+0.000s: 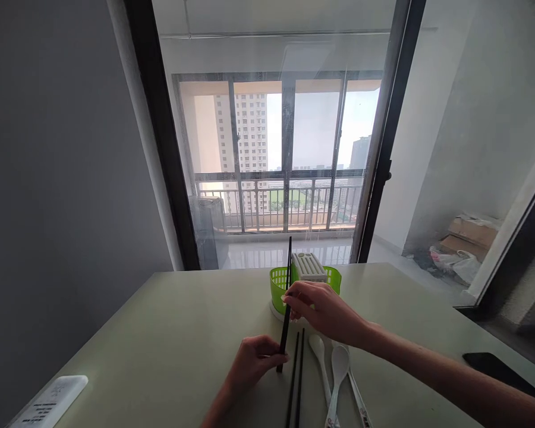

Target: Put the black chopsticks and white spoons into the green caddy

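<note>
A pair of dark chopsticks (286, 327) stands nearly upright between my hands, tips pointing up. My left hand (259, 361) pinches them near the thick lower end, just above the table. Higher up, my right hand (311, 304) grips the same pair around the middle, in front of the green basket (278, 288). That basket is a slotted holder with a white grooved block (310, 266) in it; my right hand and forearm hide part of its front. Two more dark chopsticks (295, 380) lie side by side on the table. Right of them rest several white spoons (339, 364), partly overlapping.
The pale table (169, 333) reaches to a glass door with a dark frame (160, 131). A white rectangular object (56, 399) lies at the left front, and a dark flat object (502, 371) at the right. Beyond the glass, cardboard boxes (472, 232) and bags sit on the floor.
</note>
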Available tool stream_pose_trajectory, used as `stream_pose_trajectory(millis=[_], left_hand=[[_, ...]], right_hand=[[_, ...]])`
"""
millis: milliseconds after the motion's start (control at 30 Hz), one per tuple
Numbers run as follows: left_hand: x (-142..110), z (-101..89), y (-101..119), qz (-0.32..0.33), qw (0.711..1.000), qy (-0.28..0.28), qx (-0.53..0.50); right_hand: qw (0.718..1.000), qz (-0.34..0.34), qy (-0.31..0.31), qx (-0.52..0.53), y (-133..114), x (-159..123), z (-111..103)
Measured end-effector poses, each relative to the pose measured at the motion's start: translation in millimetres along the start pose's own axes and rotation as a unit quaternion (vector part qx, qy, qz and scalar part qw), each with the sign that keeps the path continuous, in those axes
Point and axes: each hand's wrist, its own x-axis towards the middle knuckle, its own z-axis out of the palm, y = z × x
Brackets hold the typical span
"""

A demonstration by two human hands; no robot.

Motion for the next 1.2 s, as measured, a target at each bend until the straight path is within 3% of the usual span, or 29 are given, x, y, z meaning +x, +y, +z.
stream_pose_trajectory(millis=[367,467,600,700,800,867,1000,1200], left_hand=[[3,-0.1,-8,-0.003,1.0,-0.002,-0.024],[2,2.3,-14,-0.026,1.0,0.008,0.013],[0,5.1,-18,-0.026,0.996,0.026,0.082],[0,4.8,-19,-0.004,0.995,0.018,0.099],[2,3.6,-21,-0.009,0.995,0.011,0.097],[3,3.3,-23,-0.012,0.995,0.01,0.102],[2,4.6,-24,0.002,0.993,0.02,0.118],[0,6.5,-20,0.006,0.99,0.026,0.14]], right_hand=[[1.0,0.0,-0.002,-0.028,-2,0,-6],[1.0,0.007,-0.001,-0.03,-1,3,-14],[1.0,0.024,0.017,0.011,0,19,-47],[0.996,-0.003,0.077,0.036,-1,41,-84],[0.991,-0.009,0.136,-0.005,1,67,-113],[0.984,-0.004,0.168,-0.065,6,84,-120],[0.977,0.033,0.142,-0.154,30,113,-104],[0.983,0.068,0.073,-0.156,73,137,-63]])
